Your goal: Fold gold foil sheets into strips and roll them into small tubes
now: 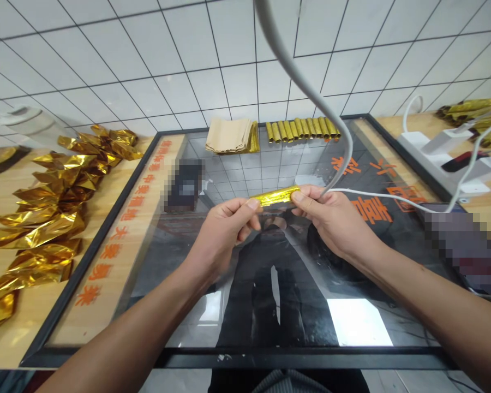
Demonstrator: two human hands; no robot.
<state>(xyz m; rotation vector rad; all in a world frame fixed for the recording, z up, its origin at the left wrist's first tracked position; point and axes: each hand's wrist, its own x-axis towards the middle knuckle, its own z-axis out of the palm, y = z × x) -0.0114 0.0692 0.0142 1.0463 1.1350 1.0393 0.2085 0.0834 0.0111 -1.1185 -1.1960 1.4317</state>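
Note:
A short gold foil roll is held level above a glass-topped board, gripped at both ends. My left hand pinches its left end with thumb and fingers closed. My right hand pinches its right end the same way. A white cable passes just behind my right hand. At the far edge of the board lies a row of several finished gold rolls, with a stack of tan paper sheets beside it.
A heap of crumpled gold foil sheets covers the wooden table on the left. A thick grey cable hangs down from above. White power adapters and more gold foil lie at the right. A white tiled wall stands behind.

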